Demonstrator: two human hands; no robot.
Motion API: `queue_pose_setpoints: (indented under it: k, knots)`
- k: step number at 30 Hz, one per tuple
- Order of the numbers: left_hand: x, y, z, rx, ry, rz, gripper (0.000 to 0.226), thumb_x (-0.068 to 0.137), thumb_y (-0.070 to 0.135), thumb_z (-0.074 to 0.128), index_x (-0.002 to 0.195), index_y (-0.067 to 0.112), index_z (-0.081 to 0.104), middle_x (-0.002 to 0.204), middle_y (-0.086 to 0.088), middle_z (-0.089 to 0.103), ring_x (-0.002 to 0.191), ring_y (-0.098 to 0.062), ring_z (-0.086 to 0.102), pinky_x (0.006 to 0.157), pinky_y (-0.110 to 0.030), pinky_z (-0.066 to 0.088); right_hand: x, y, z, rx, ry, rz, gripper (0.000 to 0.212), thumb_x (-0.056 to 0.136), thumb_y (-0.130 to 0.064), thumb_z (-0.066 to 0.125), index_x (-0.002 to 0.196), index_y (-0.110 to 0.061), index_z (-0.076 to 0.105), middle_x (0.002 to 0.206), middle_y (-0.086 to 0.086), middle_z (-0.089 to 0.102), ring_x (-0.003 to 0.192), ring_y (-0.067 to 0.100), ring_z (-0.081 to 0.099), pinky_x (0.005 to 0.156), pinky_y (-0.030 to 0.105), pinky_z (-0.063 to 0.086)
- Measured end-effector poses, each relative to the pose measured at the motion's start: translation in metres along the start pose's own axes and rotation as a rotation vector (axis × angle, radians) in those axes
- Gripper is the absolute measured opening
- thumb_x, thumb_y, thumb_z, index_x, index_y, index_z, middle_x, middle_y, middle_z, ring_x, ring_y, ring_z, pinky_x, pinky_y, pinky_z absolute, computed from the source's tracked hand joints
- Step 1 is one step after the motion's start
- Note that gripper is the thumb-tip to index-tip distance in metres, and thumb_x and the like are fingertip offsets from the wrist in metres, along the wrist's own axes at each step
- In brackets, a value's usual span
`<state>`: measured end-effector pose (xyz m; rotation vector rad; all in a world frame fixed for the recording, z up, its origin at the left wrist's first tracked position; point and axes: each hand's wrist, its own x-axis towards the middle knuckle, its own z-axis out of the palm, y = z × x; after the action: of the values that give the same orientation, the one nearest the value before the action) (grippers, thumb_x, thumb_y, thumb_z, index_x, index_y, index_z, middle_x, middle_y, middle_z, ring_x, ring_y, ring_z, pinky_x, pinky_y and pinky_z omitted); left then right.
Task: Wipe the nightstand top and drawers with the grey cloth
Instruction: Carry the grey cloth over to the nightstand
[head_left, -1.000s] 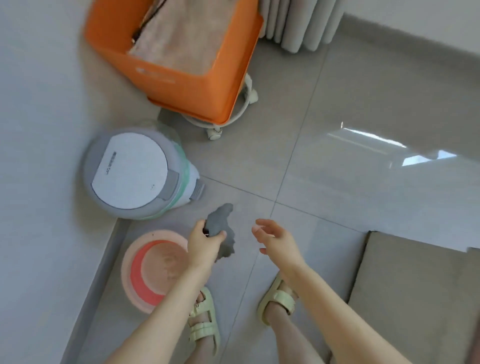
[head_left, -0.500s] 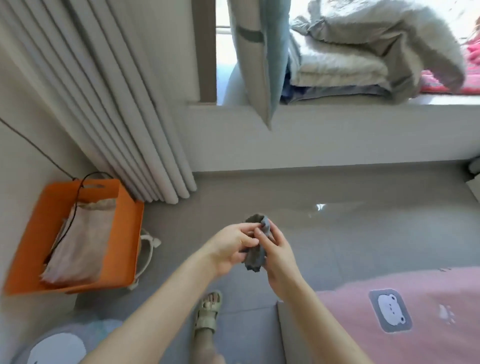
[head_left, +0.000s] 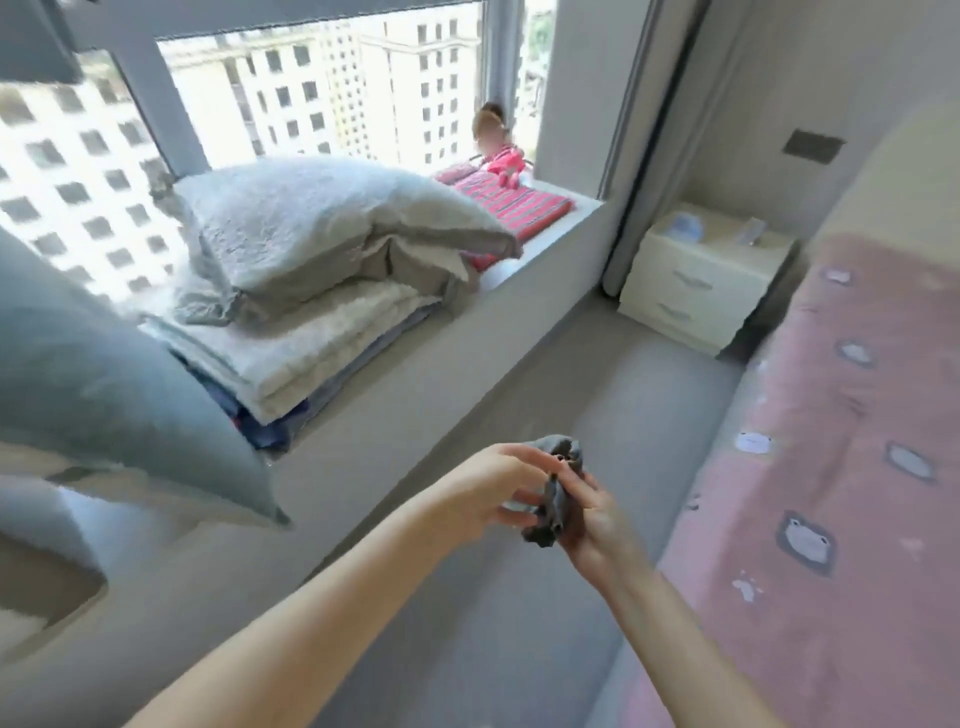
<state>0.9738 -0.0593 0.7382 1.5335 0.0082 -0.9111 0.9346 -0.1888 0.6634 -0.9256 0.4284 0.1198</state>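
From the head camera, your two hands meet in front of you, low in the middle of the view, with the grey cloth (head_left: 557, 491) bunched between them. Your left hand (head_left: 485, 486) pinches the cloth's upper part with fingers curled onto it, and your right hand (head_left: 589, 512) cups it from the other side, fingertips (head_left: 569, 475) pressed against the fabric, so both hands are closed on the same crumpled wad. The cloth hangs in the air above the grey floor (head_left: 597, 374), touching nothing but your hands.

The nightstand (head_left: 701, 275) stands well apart from the cloth, far ahead and to the right, in the corner between the window seat (head_left: 519, 291) and the bed (head_left: 841, 415). It is cream, with two drawers (head_left: 685, 296) one above the other, each with a pale handle. On its top sit a small bluish object (head_left: 687, 227) and a clear one (head_left: 753, 231); the blur hides what they are.

On the window seat to your left lies a stack of folded blankets (head_left: 311, 291), with a grey-blue pillow (head_left: 104, 384) nearer you and a red striped mat (head_left: 511, 200) at the far end. The bed on your right wears a pink cover printed with small animal faces
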Motion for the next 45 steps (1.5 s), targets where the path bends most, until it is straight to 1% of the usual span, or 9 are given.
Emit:
queue_pose_setpoints:
  k: [2,6,10,20,30,34,39,43,45]
  knots:
    - [0.044,0.035,0.01,0.056,-0.098,0.002,0.031,0.086,-0.001,0.044,0.108,0.007,0.065,0.099,-0.013,0.061,0.084,-0.022,0.062,0.071,-0.03,0.055,0.027,-0.033,-0.016,0.019,0.077,-0.062,0.027,0.091,-0.018,0.049,0.114,-0.011,0.061,0.108,0.015,0.068,0.091,0.035,0.065,0.062,0.038,0.055]
    - [0.135,0.099,0.036,0.112,-0.242,-0.02,0.026,0.086,0.0,0.047,0.103,0.006,0.066,0.101,-0.014,0.064,0.089,-0.027,0.065,0.076,-0.035,0.057,0.084,-0.1,-0.053,0.002,0.255,-0.175,0.051,0.068,-0.03,0.077,0.114,-0.01,0.063,0.117,0.021,0.064,0.103,0.042,0.062,0.083,0.065,0.049]
    - [0.232,0.165,0.061,0.163,-0.32,-0.011,0.021,0.086,0.003,0.05,0.096,0.011,0.066,0.104,-0.011,0.065,0.096,-0.029,0.066,0.076,-0.034,0.056,0.153,-0.175,-0.09,-0.079,0.4,-0.262,0.02,0.087,-0.013,0.061,0.107,-0.012,0.065,0.097,0.011,0.068,0.077,0.03,0.063,0.054,0.033,0.051]
    - [0.444,0.318,0.101,0.216,-0.44,-0.023,0.011,0.087,0.012,0.055,0.089,0.013,0.066,0.098,-0.005,0.071,0.096,-0.027,0.066,0.085,-0.039,0.054,0.306,-0.358,-0.151,-0.244,0.529,-0.375,0.012,0.088,-0.014,0.063,0.099,-0.015,0.067,0.09,0.005,0.068,0.069,0.021,0.061,0.039,0.021,0.04]
    - [0.705,0.442,0.141,0.245,-0.499,-0.054,0.012,0.09,0.009,0.052,0.094,0.009,0.063,0.093,-0.01,0.067,0.085,-0.026,0.065,0.081,-0.04,0.054,0.502,-0.489,-0.248,-0.073,0.55,-0.434,0.009,0.091,-0.011,0.056,0.093,-0.012,0.064,0.08,-0.002,0.071,0.073,0.01,0.066,0.061,0.026,0.046]
    - [0.817,0.493,0.163,0.292,-0.411,-0.054,0.01,0.089,0.009,0.053,0.088,0.008,0.063,0.087,-0.01,0.064,0.076,-0.023,0.062,0.076,-0.038,0.055,0.57,-0.546,-0.292,0.032,0.566,-0.456,0.016,0.084,-0.015,0.06,0.099,-0.009,0.063,0.087,-0.001,0.074,0.08,0.01,0.07,0.073,0.03,0.051]
    - [0.941,0.531,0.204,0.368,-0.249,-0.051,0.007,0.086,0.012,0.057,0.092,0.008,0.058,0.085,-0.008,0.06,0.074,-0.02,0.058,0.071,-0.034,0.054,0.64,-0.611,-0.362,0.042,0.648,-0.412,0.053,0.062,-0.039,0.079,0.101,-0.007,0.064,0.094,0.004,0.073,0.085,0.016,0.069,0.078,0.031,0.051]
    - [1.044,0.55,0.241,0.442,-0.161,-0.026,0.015,0.083,0.02,0.062,0.093,0.009,0.059,0.083,-0.005,0.06,0.075,-0.019,0.058,0.078,-0.035,0.055,0.709,-0.665,-0.434,0.02,0.711,-0.357,0.014,0.085,-0.018,0.064,0.094,-0.007,0.062,0.086,0.007,0.067,0.069,0.014,0.064,0.057,0.022,0.048]
    - [1.096,0.556,0.26,0.464,-0.105,-0.006,0.02,0.082,0.022,0.063,0.096,0.008,0.06,0.081,-0.004,0.059,0.075,-0.019,0.058,0.076,-0.034,0.054,0.747,-0.695,-0.469,-0.018,0.714,-0.319,0.02,0.079,-0.021,0.068,0.092,-0.007,0.061,0.082,0.008,0.064,0.063,0.014,0.061,0.046,0.018,0.043]
